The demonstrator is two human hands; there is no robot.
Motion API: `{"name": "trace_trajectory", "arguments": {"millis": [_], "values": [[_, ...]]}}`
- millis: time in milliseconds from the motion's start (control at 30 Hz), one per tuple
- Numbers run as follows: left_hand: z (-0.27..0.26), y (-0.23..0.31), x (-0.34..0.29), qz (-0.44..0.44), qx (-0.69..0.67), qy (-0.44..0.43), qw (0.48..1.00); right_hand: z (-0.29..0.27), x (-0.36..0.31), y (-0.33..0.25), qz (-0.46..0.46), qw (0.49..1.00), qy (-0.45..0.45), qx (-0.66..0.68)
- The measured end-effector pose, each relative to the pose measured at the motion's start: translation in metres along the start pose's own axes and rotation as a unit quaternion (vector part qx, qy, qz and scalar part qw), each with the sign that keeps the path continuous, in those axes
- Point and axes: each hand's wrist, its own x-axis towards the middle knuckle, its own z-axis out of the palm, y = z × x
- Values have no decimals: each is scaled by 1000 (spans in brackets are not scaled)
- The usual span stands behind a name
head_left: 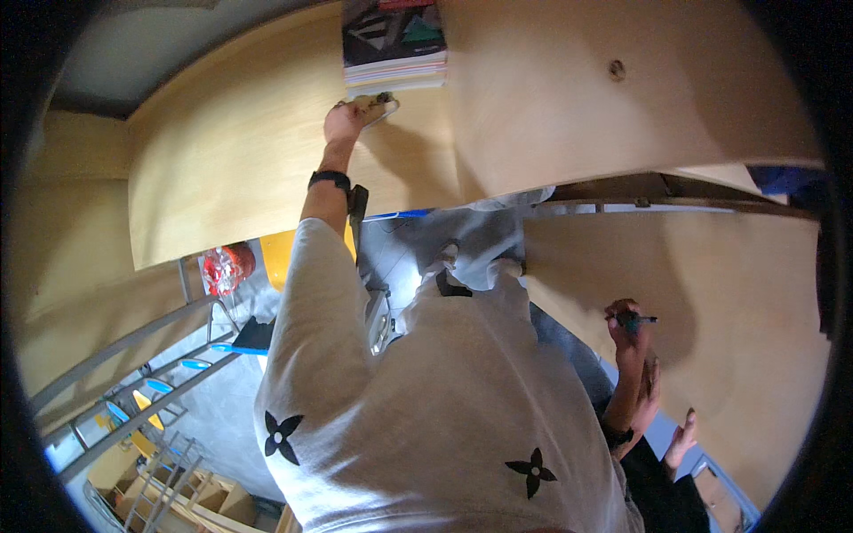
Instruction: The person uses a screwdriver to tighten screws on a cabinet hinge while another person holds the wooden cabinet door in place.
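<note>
My left hand [345,122] reaches over the pale wooden tabletop [240,169], a black band on its wrist. Its fingers are closed on a small thing with a dark end and a thin pale curved edge [382,110]; its kind is unclear. Just beyond it lies a stack of books [395,44] with a dark cover on top. On the right, what appears to be my right hand [622,329] grips a dark pen [636,322] above another wooden surface [729,284]. Its forearm is partly hidden.
Close to my right arm are a co-worker's hands [682,441] and black sleeve [662,493]. Below the tabletop's left part are a red container [228,268] and a yellow seat [277,258]. Metal rails [160,400] and a ladder-like frame [164,480] stand at lower left.
</note>
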Motion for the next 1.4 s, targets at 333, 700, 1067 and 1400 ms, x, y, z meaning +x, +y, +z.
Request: {"name": "trace_trajectory", "arguments": {"millis": [333, 700, 1067, 1400], "values": [[17, -92, 0, -39, -554, 74, 828, 3, 20, -29, -39, 993, -35, -110], [-207, 203, -193, 260, -565, -468, 628, 15, 7, -79, 50, 991, -16, -123], [-204, 370, -190, 135, -805, -281, 505, 3, -16, -147, -31, 997, 34, -66], [-204, 389, -192, 255, -727, -278, 574, -6, -30, -156, -65, 984, 58, -157]]}}
